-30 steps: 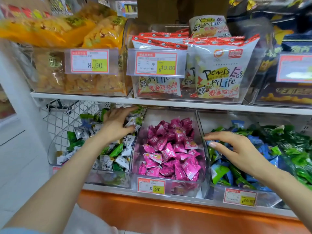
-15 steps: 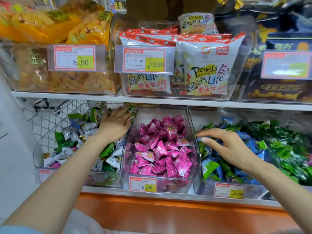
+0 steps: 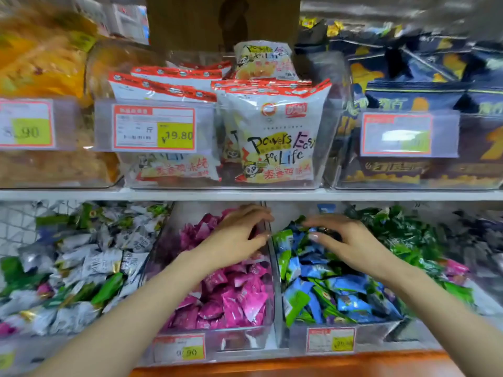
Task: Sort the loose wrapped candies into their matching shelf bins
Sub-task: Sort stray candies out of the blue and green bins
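Observation:
Clear bins line the lower shelf. My left hand (image 3: 236, 240) hovers over the back right of the pink candies (image 3: 234, 300) in the middle bin (image 3: 245, 340), fingers curled down beside the divider; what they hold is hidden. My right hand (image 3: 351, 240) lies palm down, fingers spread, touching the blue and green candies (image 3: 326, 281) in the adjoining bin (image 3: 381, 333). The left bin holds silver and green candies (image 3: 89, 262), with a stray pink candy (image 3: 45, 289) among them. Another pink candy (image 3: 457, 268) lies among the dark green candies (image 3: 402, 229) at the right.
The upper shelf edge (image 3: 245, 194) hangs just above both hands. On it stand bins of white snack bags (image 3: 272, 137), yellow bags (image 3: 40, 66) and dark blue bags (image 3: 422, 99). Price tags (image 3: 179, 349) front the bins. An orange ledge (image 3: 299, 365) runs below.
My left hand has moved right, out of the silver and green bin to the pink bin. The right hand stays on the blue and green candies. The view has moved closer and shifted right.

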The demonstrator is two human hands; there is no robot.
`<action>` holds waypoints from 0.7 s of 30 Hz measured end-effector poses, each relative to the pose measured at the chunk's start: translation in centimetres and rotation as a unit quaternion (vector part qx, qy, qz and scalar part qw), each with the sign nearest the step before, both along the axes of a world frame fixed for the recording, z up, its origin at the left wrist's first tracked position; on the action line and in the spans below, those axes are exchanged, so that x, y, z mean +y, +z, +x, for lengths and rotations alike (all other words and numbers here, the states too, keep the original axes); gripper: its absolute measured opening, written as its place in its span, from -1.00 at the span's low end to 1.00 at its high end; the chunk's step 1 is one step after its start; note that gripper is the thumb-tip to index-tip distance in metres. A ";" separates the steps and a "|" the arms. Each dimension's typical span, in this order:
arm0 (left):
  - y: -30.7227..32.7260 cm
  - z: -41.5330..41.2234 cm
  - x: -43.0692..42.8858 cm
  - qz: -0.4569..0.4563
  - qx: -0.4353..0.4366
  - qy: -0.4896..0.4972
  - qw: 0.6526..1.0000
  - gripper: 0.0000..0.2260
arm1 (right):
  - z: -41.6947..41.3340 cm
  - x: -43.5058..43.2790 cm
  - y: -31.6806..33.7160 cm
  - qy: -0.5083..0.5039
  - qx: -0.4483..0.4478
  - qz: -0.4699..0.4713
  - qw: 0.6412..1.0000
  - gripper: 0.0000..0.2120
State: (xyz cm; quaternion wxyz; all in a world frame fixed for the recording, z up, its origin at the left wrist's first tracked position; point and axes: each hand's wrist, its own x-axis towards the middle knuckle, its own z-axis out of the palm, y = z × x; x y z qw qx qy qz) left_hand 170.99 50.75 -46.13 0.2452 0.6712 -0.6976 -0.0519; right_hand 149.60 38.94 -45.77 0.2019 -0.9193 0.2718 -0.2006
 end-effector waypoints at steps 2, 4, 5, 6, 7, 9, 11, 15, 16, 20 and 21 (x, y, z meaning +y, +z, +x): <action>0.3 -0.3 -1.8 0.039 -0.014 0.016 0.999 -0.65 | 1.6 -1.1 -0.1 0.019 0.064 0.035 0.997 -0.55; 0.2 -0.3 -2.6 0.059 -0.016 0.044 0.997 -0.64 | 4.1 -1.5 -0.3 0.041 0.168 0.104 0.979 -0.36; 0.1 -0.3 -2.9 0.062 -0.018 0.051 0.997 -0.64 | 5.1 -1.8 -0.6 0.056 0.213 0.133 0.966 -0.28; -0.1 -0.3 -3.1 0.064 -0.028 0.054 0.996 -0.64 | 5.9 -2.2 -0.8 0.070 0.251 0.156 0.953 -0.22; -0.3 -0.2 -3.2 0.066 -0.045 0.052 0.995 -0.64 | 6.5 -2.5 -0.8 0.083 0.270 0.174 0.943 -0.18; -0.9 0.2 -3.2 0.071 -0.073 0.035 0.994 -0.62 | 7.2 -3.5 -0.6 0.102 0.302 0.184 0.930 -0.12; -1.5 0.5 -3.2 0.073 -0.080 0.025 0.994 -0.60 | 7.7 -4.2 -0.6 0.120 0.358 0.160 0.912 -0.03; -2.0 0.6 -3.0 0.078 -0.088 0.032 0.993 -0.57 | 8.1 -3.9 -1.3 0.123 0.411 0.153 0.890 0.01; -1.9 0.6 -3.0 0.082 -0.103 0.033 0.991 -0.56 | 7.9 -3.7 -1.4 0.120 0.412 0.141 0.892 -0.04; -1.7 0.9 -3.1 0.083 -0.148 0.032 0.985 -0.41 | 5.9 -3.4 -1.6 0.103 0.410 0.094 0.901 -0.24; -1.8 0.9 -3.1 0.084 -0.147 0.035 0.985 -0.34 | 5.6 -3.3 -1.7 0.118 0.407 0.075 0.903 -0.29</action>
